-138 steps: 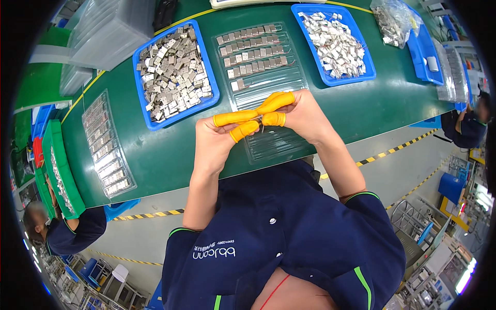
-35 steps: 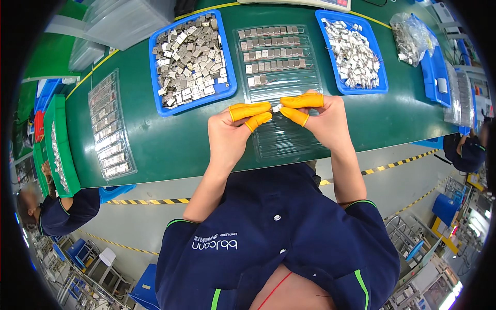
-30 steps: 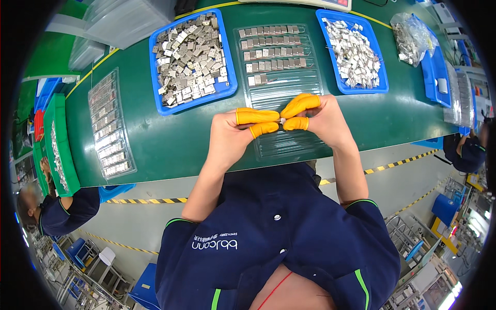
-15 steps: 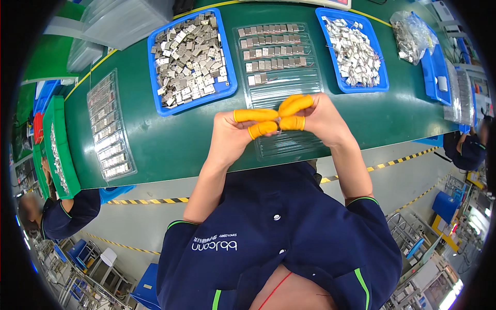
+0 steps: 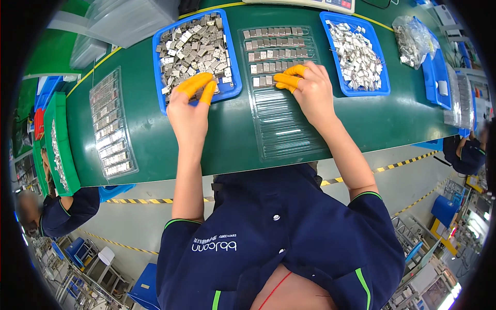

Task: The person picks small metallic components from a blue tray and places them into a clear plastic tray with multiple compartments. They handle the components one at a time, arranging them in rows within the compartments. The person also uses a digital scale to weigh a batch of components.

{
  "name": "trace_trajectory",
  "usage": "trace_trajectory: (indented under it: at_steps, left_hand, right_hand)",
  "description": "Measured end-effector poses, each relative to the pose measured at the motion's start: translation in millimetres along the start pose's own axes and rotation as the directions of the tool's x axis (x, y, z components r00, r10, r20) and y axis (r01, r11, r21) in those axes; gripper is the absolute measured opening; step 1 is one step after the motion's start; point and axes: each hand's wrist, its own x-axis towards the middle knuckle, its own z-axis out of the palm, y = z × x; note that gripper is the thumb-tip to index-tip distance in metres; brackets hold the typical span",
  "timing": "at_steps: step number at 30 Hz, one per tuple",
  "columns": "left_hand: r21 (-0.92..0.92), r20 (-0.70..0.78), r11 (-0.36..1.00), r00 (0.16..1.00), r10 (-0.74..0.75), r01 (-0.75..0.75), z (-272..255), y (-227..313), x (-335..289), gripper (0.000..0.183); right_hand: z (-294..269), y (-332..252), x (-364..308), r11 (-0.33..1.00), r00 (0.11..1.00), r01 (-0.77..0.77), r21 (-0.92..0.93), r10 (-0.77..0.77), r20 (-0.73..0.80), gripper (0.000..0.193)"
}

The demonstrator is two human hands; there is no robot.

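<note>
Yellow finger cots cover the thumb and some fingers of both my hands. My left hand [image 5: 190, 106] reaches over the near edge of a blue tray [image 5: 238, 82] heaped with small silver metal parts [image 5: 194, 46]. Its thumb and fingers look slightly apart, with nothing visible between them. Over a clear plastic tray [image 5: 279, 121] with ridged slots, my right hand [image 5: 310, 93] pinches at the end of the fifth row of parts [image 5: 262, 81]. The small metal part in that pinch is mostly hidden by the fingertips. Complete rows lie farther back in the clear tray.
On the right, a blue tray [image 5: 385, 82] holds white-and-silver parts with thin wires. A filled clear tray [image 5: 111, 124] lies left; beyond it stands a green bin [image 5: 74, 173] beside a co-worker's arm [image 5: 49, 165]. A plastic bag of parts [image 5: 413, 44] sits far right.
My hands, together over the clear tray before, have parted. The left moved left and away to the blue tray; the right moved slightly away to the fifth row.
</note>
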Motion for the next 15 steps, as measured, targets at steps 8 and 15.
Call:
trace_trajectory:
  at_steps: [8, 15]
  left_hand:
    - [0.463, 0.160, 0.884, 0.987, -0.008, -0.068, 24.8, -3.8, 22.6, 0.026]
    - [0.391, 0.152, 0.900, 0.978, 0.146, -0.195, 29.2, 0.7, 22.3, 0.020]
  right_hand:
    - [-36.9, 67.2, -8.2, 0.902, 0.904, -0.413, -0.127, 0.388, -0.179, 0.016]
    - [-60.2, 105.4, -17.1, 0.843, 0.839, -0.527, -0.103, 0.498, -0.219, 0.016]
